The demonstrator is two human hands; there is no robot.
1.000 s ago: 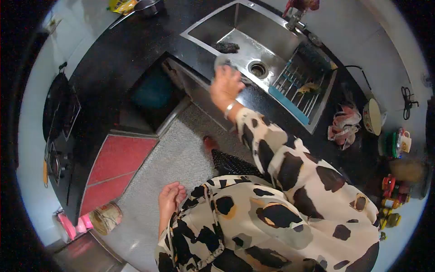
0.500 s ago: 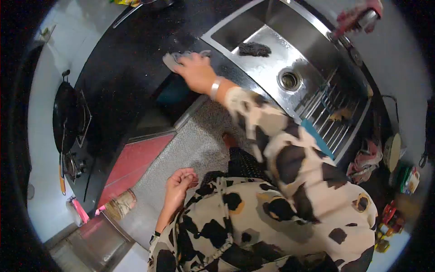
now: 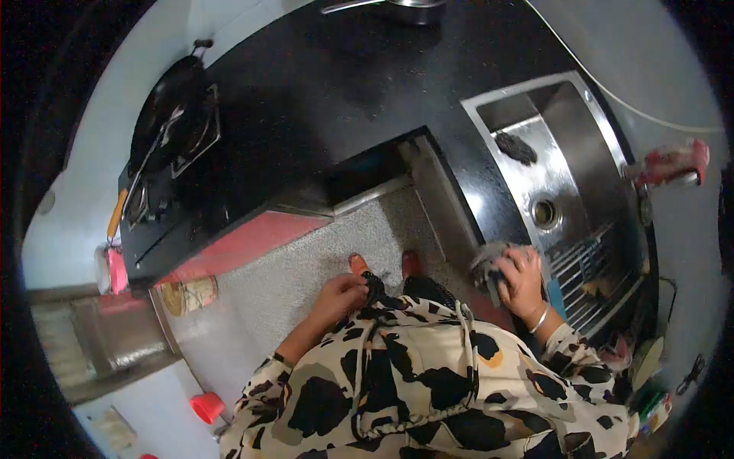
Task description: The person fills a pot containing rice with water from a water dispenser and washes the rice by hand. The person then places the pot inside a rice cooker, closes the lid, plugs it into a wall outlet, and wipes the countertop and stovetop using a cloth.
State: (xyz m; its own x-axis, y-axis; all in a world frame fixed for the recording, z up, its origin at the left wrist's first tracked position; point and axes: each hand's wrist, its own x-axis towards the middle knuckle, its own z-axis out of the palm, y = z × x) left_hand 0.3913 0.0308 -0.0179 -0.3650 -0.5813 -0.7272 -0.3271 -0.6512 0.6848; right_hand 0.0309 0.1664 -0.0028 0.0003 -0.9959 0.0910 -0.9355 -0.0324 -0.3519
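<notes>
My right hand (image 3: 524,284) is closed on a crumpled grey cloth (image 3: 488,266). The cloth bunches out past the fingertips, over the front edge of the black counter (image 3: 367,84), close to the sink's near side. Beside that hand is a metal rack (image 3: 585,271) lying across the sink (image 3: 569,157), with a blue strip (image 3: 556,297) at its edge. In the sink lies a dark, wet-looking clump (image 3: 516,148) above the drain. My left hand (image 3: 341,297) is curled closed in front of my body, near the patterned shirt, and nothing shows in it.
A black wok (image 3: 164,115) sits over the stove at the left, a wooden-handled tool (image 3: 117,214) beside it. At the far edge is a pan (image 3: 417,11). A pink cloth (image 3: 673,164) wraps the tap. Below, a tin (image 3: 189,295) and a red cup (image 3: 206,408) are at left.
My right hand and the cloth have moved from the counter left of the sink back to the counter's front edge by the rack. My view has shifted left; my left hand remains curled.
</notes>
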